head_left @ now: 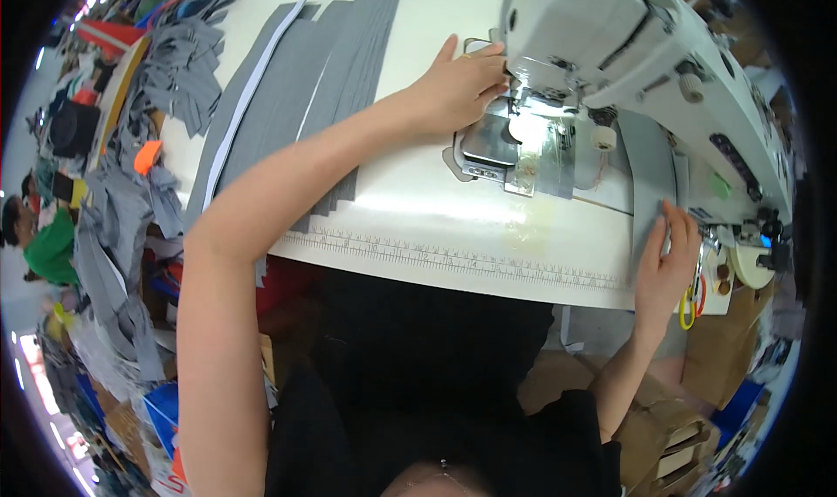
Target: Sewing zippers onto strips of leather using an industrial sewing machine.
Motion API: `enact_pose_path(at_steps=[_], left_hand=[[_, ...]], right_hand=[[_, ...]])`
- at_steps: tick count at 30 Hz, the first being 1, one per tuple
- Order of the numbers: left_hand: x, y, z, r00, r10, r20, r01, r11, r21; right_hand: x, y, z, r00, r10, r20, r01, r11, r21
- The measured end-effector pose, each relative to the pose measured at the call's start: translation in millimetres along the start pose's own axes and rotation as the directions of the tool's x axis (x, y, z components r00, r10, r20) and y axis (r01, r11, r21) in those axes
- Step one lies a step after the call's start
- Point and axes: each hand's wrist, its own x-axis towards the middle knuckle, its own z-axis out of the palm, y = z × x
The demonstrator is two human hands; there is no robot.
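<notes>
A white sewing machine [593, 39] stands on the pale table. My left hand [462, 83] reaches to its needle area from the left, one finger stretched up and the others spread toward the presser foot; some fingertips are hidden by the machine head. Below them is a metal plate [493, 139], with a shiny clear guide [545, 161] to its right. At the right, a grey fabric strip [645, 161] runs along the table to the front edge. My right hand [667, 257] holds its near end, thumb and fingers against it.
Long grey fabric strips [336, 70] lie in stacks on the left, one with a white edge. A printed ruler [453, 260] follows the table's front edge. Yellow-handled scissors [687, 312] hang beyond my right hand. Grey cloth heaps [179, 65] and cardboard boxes [671, 427] surround the table.
</notes>
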Motion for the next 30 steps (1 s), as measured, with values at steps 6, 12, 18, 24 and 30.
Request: enact_pose_path(at_steps=[6, 12, 18, 24, 30], left_hand=[[4.3, -35.7, 3.7, 0.982, 0.009, -0.189, 0.042, 0.964, 0.264], [-5.9, -46.0, 6.9, 0.936, -0.092, -0.34, 0.164, 0.968, 0.188], [-34.4, -55.4, 10.3, 0.935, -0.035, -0.354, 0.093, 0.985, 0.147], [-58.9, -31.4, -0.9, 0.864, -0.019, -0.503, 0.048, 0.998, 0.046], [-90.2, 64.4, 9.6, 0.936, -0.007, 0.352, 0.327, 0.392, -0.86]], right_hand=[[8.3, 15.7, -6.0, 0.972, -0.117, 0.202, 0.153, 0.973, -0.172], [25.0, 20.0, -6.1, 0.947, -0.042, 0.317, 0.099, 0.981, -0.165], [35.8, 10.7, -20.9, 0.975, -0.182, 0.124, 0.181, 0.983, 0.024], [32.8, -26.9, -42.4, 0.959, -0.237, 0.158, 0.222, 0.97, 0.103], [-2.8, -78.0, -45.5, 0.91, -0.298, 0.288, 0.163, 0.896, 0.413]])
